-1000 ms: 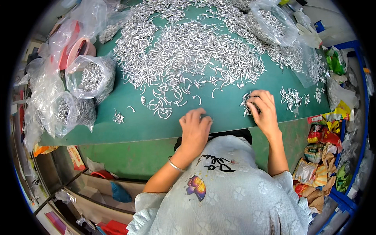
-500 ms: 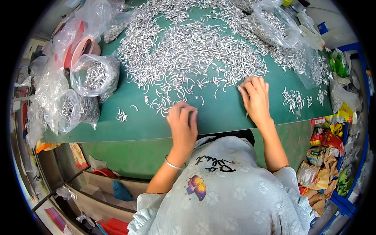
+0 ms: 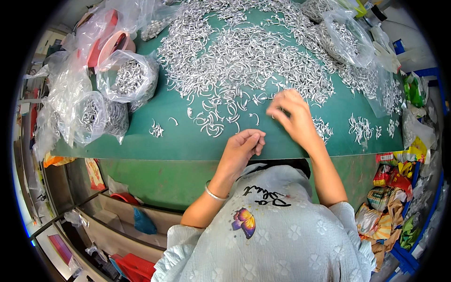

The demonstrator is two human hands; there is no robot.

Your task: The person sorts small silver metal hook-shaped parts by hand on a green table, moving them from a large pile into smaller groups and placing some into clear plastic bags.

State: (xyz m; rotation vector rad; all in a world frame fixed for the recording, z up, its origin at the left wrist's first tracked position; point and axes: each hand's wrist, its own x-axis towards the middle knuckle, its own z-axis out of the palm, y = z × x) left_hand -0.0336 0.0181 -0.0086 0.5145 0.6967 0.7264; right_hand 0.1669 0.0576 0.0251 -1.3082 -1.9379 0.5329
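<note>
A large heap of small, curved, silvery metal pieces [image 3: 244,56] spreads over the green table. My left hand [image 3: 244,145] is near the table's front edge, its fingers curled and the thumb pressed against them. Whatever it may hold is hidden. Just right of it and farther out, my right hand [image 3: 291,113] hovers by the near edge of the heap, fingers bent and smeared by motion. Loose curved pieces [image 3: 211,123] lie to the left of the hands. A small cluster of pieces [image 3: 322,129] sits beside my right wrist.
Clear plastic bags of metal pieces [image 3: 129,80] stand at the left, by a pink container [image 3: 115,47]. Another filled bag [image 3: 345,40] is at the far right. Small separate groups [image 3: 361,128] lie to the right. Below the table's left side is shelving [image 3: 127,225].
My left hand has come back from the loose pieces toward the front edge, and its fingers have closed up. My right hand has moved left, uncovering a small cluster. The view has shifted slightly.
</note>
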